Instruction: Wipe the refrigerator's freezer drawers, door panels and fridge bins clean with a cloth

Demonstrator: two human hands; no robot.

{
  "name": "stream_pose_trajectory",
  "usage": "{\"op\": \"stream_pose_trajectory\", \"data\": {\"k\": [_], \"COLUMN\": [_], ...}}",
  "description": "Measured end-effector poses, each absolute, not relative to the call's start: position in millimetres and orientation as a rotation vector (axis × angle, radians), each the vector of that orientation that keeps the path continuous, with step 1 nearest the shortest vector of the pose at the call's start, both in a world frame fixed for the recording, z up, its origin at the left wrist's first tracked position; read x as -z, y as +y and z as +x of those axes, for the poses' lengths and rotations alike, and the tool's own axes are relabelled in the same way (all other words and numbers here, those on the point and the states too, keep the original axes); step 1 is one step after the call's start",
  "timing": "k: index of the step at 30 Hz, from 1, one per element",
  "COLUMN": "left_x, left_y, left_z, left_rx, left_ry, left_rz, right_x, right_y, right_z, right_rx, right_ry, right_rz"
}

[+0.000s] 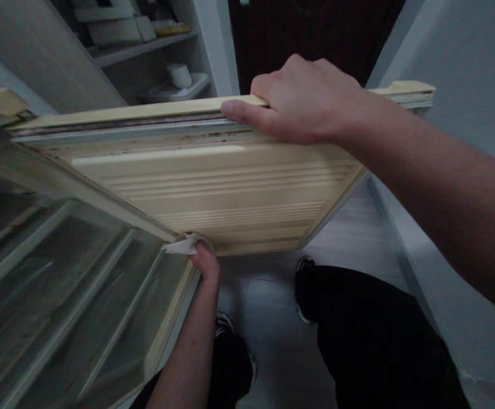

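An open, yellowed fridge door (230, 193) swings out in front of me, its ribbed inner side facing me. My right hand (298, 102) grips the door's top edge, fingers curled over it. My left hand (205, 261) is low down at the door's bottom corner near the hinge, pressing a small white cloth (183, 244) against it. The dirty seal strip (145, 128) runs along the top of the door.
The fridge interior with clear drawers and shelves (68, 295) fills the lower left. Open shelving with dishes and a cup (179, 74) stands behind. A grey wall (456, 74) is close on the right. My dark-trousered legs and shoes (358, 341) stand on the pale floor.
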State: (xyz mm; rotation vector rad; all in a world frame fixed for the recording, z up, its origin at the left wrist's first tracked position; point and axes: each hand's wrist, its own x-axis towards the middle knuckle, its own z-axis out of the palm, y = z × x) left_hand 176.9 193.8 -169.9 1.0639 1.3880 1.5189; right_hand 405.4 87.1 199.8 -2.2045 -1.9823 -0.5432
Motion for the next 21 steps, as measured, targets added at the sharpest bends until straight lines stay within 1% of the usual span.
{"op": "stream_pose_trajectory", "data": {"k": [2,5,11,21], "left_x": [171,176,189,186], "left_y": [192,169,101,19], "left_z": [180,201,263,338], "left_rx": [-1.541,-1.51,-1.343,-1.051], "left_ry": [1.399,1.402,1.348,1.09], "left_rz": [1.052,1.063,1.108,1.267], "right_x": [-200,-199,-198,-198], "right_y": [87,88,88,84], "right_z": [406,407,410,414], "right_rx": [0.527,0.521,0.53,0.431], "right_ry": [-1.977,-1.976,-1.983,-2.013], "right_rz": [-2.203,-2.202,-2.19,-2.067]}}
